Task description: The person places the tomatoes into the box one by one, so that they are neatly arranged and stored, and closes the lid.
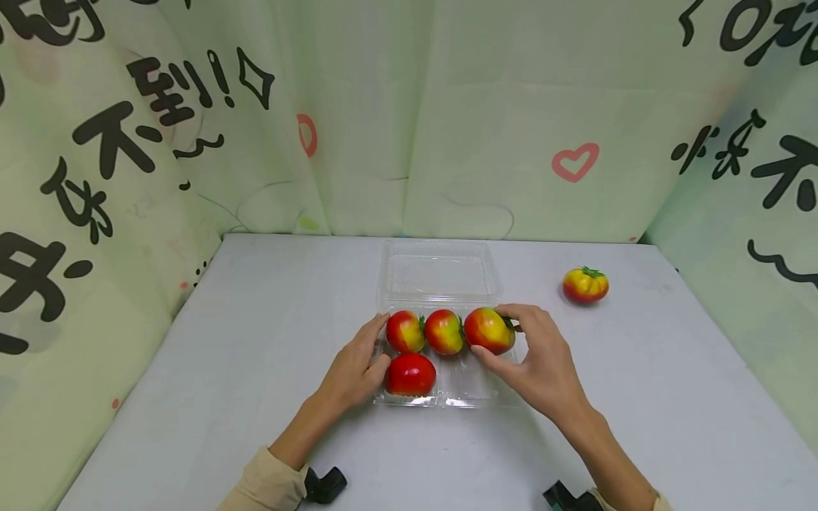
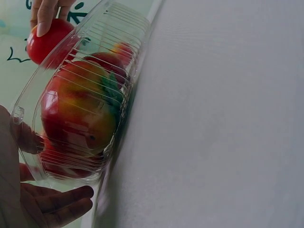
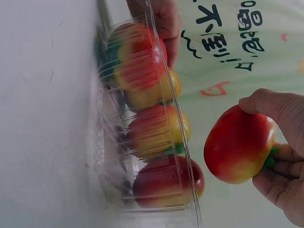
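A clear plastic clamshell box lies with its lid folded back. In the head view, two red-yellow tomatoes show in its back row, with a red tomato in front at the left. My right hand holds another tomato between thumb and fingers, raised above the box's back right. In the right wrist view a dark red tomato sits at that end of the box, hidden from above. My left hand rests along the box's left side, fingers extended at the wall.
A yellow-red ribbed tomato with a green stem stands on the white table, right of the lid. Pale green curtains with black lettering enclose the table at the back and both sides.
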`<action>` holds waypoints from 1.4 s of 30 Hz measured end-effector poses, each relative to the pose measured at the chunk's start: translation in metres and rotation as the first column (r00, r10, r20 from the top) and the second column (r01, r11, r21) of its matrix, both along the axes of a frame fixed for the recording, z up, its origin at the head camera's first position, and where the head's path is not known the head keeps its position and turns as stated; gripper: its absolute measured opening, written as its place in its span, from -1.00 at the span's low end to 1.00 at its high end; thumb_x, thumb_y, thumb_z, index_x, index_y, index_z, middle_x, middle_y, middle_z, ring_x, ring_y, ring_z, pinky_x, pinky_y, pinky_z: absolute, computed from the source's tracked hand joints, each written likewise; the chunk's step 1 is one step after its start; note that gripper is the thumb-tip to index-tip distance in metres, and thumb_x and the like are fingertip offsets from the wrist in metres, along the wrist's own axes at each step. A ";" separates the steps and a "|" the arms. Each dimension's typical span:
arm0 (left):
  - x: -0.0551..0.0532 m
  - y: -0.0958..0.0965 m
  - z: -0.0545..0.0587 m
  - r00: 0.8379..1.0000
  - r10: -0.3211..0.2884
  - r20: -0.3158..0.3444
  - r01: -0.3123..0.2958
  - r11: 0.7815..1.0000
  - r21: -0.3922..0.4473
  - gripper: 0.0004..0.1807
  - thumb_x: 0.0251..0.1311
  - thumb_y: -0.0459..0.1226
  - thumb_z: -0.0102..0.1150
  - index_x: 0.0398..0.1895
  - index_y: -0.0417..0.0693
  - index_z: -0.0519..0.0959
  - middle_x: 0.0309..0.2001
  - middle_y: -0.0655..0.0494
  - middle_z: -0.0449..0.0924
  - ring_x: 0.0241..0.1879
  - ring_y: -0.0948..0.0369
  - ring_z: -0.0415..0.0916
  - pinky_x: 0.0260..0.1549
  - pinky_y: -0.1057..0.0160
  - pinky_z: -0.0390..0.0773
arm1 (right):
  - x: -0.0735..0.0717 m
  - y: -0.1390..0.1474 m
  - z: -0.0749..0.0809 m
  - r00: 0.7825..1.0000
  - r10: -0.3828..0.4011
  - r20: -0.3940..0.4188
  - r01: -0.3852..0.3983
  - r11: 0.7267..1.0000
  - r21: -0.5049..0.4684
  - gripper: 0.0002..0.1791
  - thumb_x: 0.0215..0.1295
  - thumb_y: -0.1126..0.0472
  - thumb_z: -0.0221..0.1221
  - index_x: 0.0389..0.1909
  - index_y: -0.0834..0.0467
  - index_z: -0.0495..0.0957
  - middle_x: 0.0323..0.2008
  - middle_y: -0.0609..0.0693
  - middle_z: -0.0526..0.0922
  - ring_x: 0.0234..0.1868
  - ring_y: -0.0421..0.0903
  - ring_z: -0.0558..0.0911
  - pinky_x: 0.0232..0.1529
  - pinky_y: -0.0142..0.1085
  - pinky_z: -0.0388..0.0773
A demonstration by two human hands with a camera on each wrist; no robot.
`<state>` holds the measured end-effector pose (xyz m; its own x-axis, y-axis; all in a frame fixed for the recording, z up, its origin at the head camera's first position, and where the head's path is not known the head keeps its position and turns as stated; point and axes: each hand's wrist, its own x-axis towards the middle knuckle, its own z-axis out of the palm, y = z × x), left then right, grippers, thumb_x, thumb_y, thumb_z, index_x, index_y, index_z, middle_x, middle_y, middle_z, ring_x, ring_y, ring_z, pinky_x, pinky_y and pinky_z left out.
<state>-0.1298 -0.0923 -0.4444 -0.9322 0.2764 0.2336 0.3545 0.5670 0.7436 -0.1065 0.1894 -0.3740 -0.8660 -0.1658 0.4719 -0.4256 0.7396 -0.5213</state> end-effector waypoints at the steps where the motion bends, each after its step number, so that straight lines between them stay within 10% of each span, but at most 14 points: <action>1: 0.000 0.000 0.000 1.000 0.000 0.002 0.000 1.000 0.001 -0.25 0.18 -0.27 -0.06 0.53 -0.22 0.26 0.51 -0.18 0.26 0.21 -0.09 0.57 0.28 -0.17 0.47 | 0.001 -0.001 0.000 1.000 0.004 0.001 -0.004 1.000 0.002 -0.35 -0.02 0.20 0.57 0.13 0.19 0.55 0.07 0.09 0.62 0.03 0.02 0.56 -0.04 0.06 0.66; 42: 0.000 0.000 0.000 1.000 0.004 0.011 -0.004 1.000 -0.006 -0.24 0.18 -0.25 -0.05 0.53 -0.21 0.25 0.52 -0.19 0.25 0.36 -0.11 0.44 0.32 -0.20 0.42 | 0.016 -0.026 -0.034 0.955 0.037 0.295 -0.030 0.999 -0.028 -0.42 0.00 -0.04 0.56 -0.03 0.14 0.57 -0.10 -0.01 0.61 -0.14 -0.08 0.68 -0.14 -0.18 0.75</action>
<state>-0.1301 -0.0924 -0.4445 -0.9357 0.2744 0.2219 0.3444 0.5729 0.7438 -0.0909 0.1632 -0.4076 -0.9612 -0.1896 0.2002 -0.2750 0.7138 -0.6441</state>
